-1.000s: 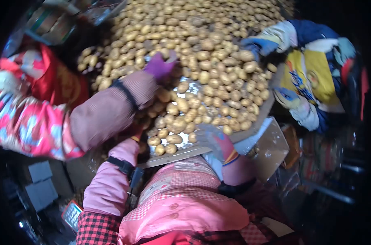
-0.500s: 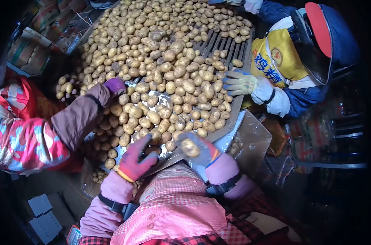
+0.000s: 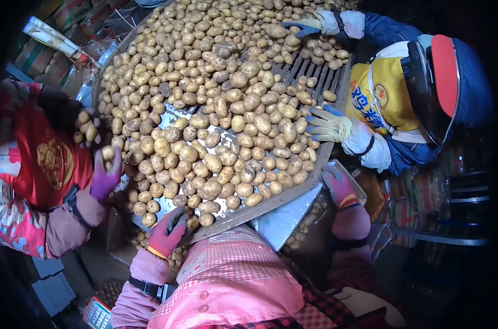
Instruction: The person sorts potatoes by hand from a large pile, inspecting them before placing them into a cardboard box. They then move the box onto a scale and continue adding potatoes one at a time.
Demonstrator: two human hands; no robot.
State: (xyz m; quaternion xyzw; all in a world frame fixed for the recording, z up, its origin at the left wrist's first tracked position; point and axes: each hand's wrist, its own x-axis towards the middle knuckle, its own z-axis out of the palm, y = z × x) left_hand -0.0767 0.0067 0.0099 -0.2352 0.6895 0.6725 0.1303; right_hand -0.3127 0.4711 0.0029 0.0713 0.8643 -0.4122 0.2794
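A heap of small yellow potatoes point(image 3: 216, 109) covers a slatted metal sorting table point(image 3: 271, 204). My left hand point(image 3: 168, 230), in a red glove, rests open on the table's near edge, its fingers touching the nearest potatoes point(image 3: 206, 219). My right hand point(image 3: 339, 185), in a pink and grey glove, is off the table's right corner above a box point(image 3: 309, 219) holding potatoes. Its fingers are spread and nothing shows in it. My pink checked apron point(image 3: 232, 279) fills the bottom of the view.
A person in a red flowered jacket at the left holds a potato in a purple glove point(image 3: 105, 175). A person in blue with a yellow apron point(image 3: 380, 93) works at the right, gloves point(image 3: 328, 123) on the potatoes. Cardboard boxes point(image 3: 51, 60) stand at the far left.
My right hand held a potato over the table's edge; it has swung right over the box and the potato is gone. My left hand drew back to the edge. The purple-gloved hand pulled away left.
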